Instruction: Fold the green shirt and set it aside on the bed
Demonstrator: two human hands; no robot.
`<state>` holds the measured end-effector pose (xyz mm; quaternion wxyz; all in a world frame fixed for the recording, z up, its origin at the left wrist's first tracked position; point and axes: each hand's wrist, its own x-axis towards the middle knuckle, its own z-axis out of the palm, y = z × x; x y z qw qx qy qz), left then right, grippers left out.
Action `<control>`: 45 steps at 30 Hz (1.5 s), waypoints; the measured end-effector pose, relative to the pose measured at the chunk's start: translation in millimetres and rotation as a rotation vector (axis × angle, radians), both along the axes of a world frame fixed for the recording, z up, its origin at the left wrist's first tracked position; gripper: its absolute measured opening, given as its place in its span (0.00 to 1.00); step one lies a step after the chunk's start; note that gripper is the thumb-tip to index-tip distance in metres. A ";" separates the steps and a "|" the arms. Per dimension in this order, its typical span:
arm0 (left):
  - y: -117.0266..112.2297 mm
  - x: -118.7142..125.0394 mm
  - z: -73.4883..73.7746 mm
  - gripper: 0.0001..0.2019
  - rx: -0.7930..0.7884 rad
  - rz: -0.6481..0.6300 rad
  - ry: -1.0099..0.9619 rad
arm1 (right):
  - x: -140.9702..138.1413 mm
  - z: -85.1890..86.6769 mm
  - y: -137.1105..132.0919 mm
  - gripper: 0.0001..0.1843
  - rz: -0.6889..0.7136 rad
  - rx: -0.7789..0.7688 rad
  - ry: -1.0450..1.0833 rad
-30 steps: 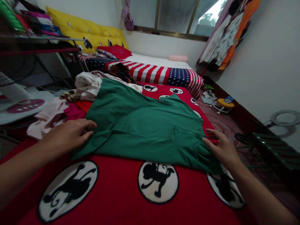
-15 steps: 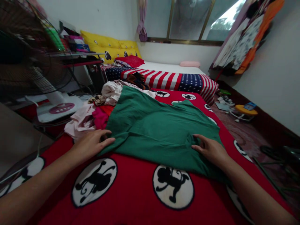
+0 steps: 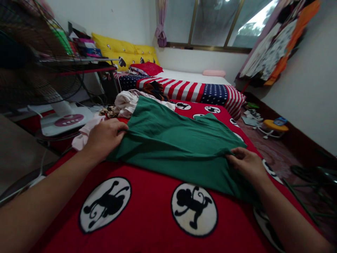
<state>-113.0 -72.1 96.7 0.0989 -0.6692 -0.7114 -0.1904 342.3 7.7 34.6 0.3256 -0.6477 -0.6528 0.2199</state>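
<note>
A green garment (image 3: 173, 144) lies spread across a red blanket (image 3: 147, 225) printed with black monkey circles. My left hand (image 3: 105, 137) pinches the garment's left edge and lifts it slightly off the blanket. On the opposite side, my right hand (image 3: 246, 164) grips the right edge, where the cloth bunches between the fingers. The fabric is pulled taut between both hands.
A heap of loose clothes (image 3: 123, 103) sits behind the green garment. A floor fan (image 3: 37, 70) stands at the left. Further back lie a stars-and-stripes blanket (image 3: 200, 90) and yellow pillows (image 3: 123, 51). A small yellow stool (image 3: 275, 125) and floor clutter are at the right.
Both hands went from resting flat on the green garment to gripping its side edges. The left hand moved up and raised the cloth; the right slid outward to the edge.
</note>
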 end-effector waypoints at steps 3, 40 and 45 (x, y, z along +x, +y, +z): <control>9.5 15.2 -15.2 0.17 -0.041 0.116 0.072 | -1.4 -6.9 1.9 0.16 0.001 0.085 -0.152; -18.3 -4.2 -8.2 0.35 -0.078 0.180 -0.174 | 0.4 -31.8 -10.3 0.22 -0.028 0.123 -0.133; -51.8 -24.6 -19.2 0.28 -0.347 0.274 -0.141 | -0.1 -32.1 -10.0 0.22 -0.026 0.130 -0.118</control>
